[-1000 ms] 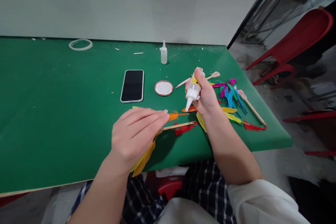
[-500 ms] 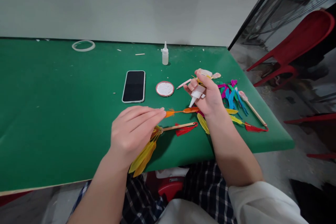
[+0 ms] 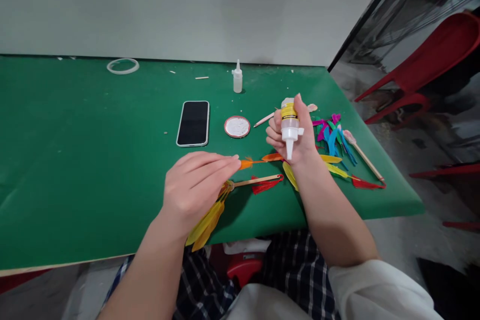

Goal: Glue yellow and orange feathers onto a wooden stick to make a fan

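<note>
Feather (image 3: 246, 164): orange, pinched by left hand (image 3: 197, 177) near front edge of worktop (image 3: 93, 185)
Bottle (image 3: 290, 124): translucent, white nozzle (image 3: 289, 149) down, gripped in right hand (image 3: 306, 136)
Label (image 3: 288, 111): yellow-black, writing unreadable

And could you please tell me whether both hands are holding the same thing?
No, the left hand pinches an orange feather, while the right hand holds a yellow-labelled bottle.

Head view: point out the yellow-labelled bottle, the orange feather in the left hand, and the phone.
Yellow-labelled bottle (image 3: 290, 123): head view, clear part of its body.
Held orange feather (image 3: 246, 163): head view, fluffy part of the vane.
Phone (image 3: 193, 123): head view, middle of the dark screen.
</note>
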Motion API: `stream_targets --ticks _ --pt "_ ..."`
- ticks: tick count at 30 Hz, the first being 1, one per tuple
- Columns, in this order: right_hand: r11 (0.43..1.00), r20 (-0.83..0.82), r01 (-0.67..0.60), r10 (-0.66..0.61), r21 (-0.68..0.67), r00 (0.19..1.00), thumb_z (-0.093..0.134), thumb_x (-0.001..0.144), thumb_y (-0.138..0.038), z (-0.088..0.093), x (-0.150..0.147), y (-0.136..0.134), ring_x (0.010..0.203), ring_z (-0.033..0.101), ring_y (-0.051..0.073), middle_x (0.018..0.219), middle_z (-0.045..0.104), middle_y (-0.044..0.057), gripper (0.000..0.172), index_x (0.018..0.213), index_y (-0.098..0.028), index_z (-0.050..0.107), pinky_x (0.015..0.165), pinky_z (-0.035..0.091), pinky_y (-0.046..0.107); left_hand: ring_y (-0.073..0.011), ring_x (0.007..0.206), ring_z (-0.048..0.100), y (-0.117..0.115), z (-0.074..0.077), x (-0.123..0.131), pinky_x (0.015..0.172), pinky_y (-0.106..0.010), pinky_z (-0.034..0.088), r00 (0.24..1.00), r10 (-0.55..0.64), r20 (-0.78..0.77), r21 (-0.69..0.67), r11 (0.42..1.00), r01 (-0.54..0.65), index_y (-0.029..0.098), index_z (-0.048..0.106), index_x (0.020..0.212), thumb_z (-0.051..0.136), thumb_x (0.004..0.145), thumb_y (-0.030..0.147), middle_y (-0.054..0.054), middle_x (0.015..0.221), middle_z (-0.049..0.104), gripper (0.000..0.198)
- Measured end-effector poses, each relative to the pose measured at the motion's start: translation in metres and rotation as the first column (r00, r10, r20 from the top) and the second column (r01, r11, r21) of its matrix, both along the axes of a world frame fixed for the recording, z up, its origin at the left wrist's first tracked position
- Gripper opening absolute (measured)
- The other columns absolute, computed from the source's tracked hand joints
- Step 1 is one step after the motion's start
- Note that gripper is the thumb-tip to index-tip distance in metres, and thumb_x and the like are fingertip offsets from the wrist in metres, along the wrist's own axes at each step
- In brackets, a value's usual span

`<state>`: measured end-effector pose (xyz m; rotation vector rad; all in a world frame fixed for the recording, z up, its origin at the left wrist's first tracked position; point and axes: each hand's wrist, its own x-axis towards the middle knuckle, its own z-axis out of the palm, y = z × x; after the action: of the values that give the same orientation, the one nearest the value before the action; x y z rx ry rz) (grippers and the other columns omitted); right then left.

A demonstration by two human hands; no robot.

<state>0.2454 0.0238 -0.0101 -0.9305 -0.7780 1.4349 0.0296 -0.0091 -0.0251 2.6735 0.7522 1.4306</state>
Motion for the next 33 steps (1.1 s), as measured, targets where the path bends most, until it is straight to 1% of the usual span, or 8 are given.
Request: stream_targets --ticks 3,6,8,10,15,21,27,33 --pt "0.997 0.053 0.070 -0.069 -0.014 0.996 0.039 0.070 -0.071 -0.003 -0.003 0.002 0.031 0.028 0.005 0.040 0.033 -0.006 0.053 0.051 -0.022 0.045 0.029 0.022 0.023 -0.0158 0.084 0.063 0.000 0.000 0.001 0.073 -0.031 0.053 1.000 -0.005 0.005 0.001 1.000 0.005 0.022 0.063 0.098 0.060 0.070 0.000 0.000 0.092 0.070 0.036" --pt "0.987 0.096 0.158 -0.157 0.003 0.983 0.039 0.070 -0.071 -0.009 -0.006 0.004 0.034 0.033 0.005 0.045 0.041 -0.004 0.052 0.055 -0.022 0.046 0.030 0.023 0.023 -0.0154 0.084 0.063 0.001 -0.002 0.001 0.074 -0.031 0.052 1.000 -0.004 0.000 -0.003 1.000 0.004 0.023 0.062 0.100 0.060 0.071 0.002 0.000 0.092 0.070 0.036" --pt "0.981 0.120 0.194 -0.195 0.019 0.973 0.040 0.069 -0.071 -0.014 -0.007 0.005 0.036 0.037 0.005 0.049 0.045 -0.003 0.051 0.058 -0.022 0.046 0.031 0.024 0.022 -0.0147 0.085 0.063 0.001 -0.004 0.001 0.074 -0.030 0.052 1.000 0.003 -0.001 -0.006 1.000 -0.003 0.023 0.062 0.102 0.059 0.073 0.003 0.001 0.092 0.070 0.035" --pt "0.979 0.142 0.203 -0.205 0.023 0.968 0.041 0.069 -0.071 -0.018 -0.008 0.006 0.037 0.037 0.005 0.051 0.046 -0.003 0.051 0.059 -0.022 0.046 0.031 0.024 0.022 -0.0144 0.085 0.063 0.002 -0.005 0.001 0.074 -0.030 0.052 1.000 0.012 -0.005 -0.009 1.000 -0.012 0.024 0.061 0.102 0.058 0.074 0.005 0.001 0.092 0.070 0.034" --pt "0.979 0.168 0.202 -0.201 0.010 0.965 0.040 0.070 -0.071 -0.023 -0.010 0.009 0.038 0.038 0.007 0.047 0.041 -0.002 0.053 0.056 -0.021 0.048 0.033 0.025 0.023 -0.0156 0.086 0.063 0.002 -0.004 0.001 0.074 -0.031 0.052 1.000 0.017 -0.011 -0.011 1.000 -0.017 0.023 0.062 0.101 0.059 0.073 0.004 0.000 0.093 0.070 0.034" --pt "0.965 0.161 0.261 -0.258 0.003 0.953 0.041 0.070 -0.070 -0.022 -0.013 0.010 0.039 0.037 0.007 0.048 0.043 -0.002 0.051 0.058 -0.021 0.049 0.034 0.025 0.024 -0.0162 0.084 0.064 0.001 -0.003 0.003 0.073 -0.032 0.052 1.000 -0.003 0.000 -0.012 1.000 0.003 0.023 0.063 0.099 0.058 0.075 0.006 -0.001 0.092 0.070 0.030" --pt "0.960 0.178 0.279 -0.280 0.033 0.943 0.047 0.072 -0.064 -0.021 -0.014 0.009 0.040 0.038 0.007 0.051 0.046 -0.002 0.044 0.060 -0.022 0.049 0.035 0.026 0.023 -0.0160 0.083 0.064 0.000 -0.001 0.004 0.072 -0.031 0.052 1.000 -0.002 0.006 -0.004 1.000 0.002 0.022 0.064 0.097 0.057 0.075 0.006 -0.001 0.091 0.070 0.028" --pt "0.960 0.187 0.271 -0.278 0.066 0.942 0.047 0.073 -0.063 -0.021 -0.015 0.009 0.042 0.041 0.007 0.053 0.048 -0.002 0.044 0.060 -0.021 0.050 0.037 0.028 0.022 -0.0150 0.084 0.063 0.000 -0.001 0.004 0.073 -0.031 0.052 1.000 -0.010 -0.001 -0.014 1.000 0.010 0.022 0.063 0.098 0.058 0.074 0.004 0.000 0.091 0.070 0.031"
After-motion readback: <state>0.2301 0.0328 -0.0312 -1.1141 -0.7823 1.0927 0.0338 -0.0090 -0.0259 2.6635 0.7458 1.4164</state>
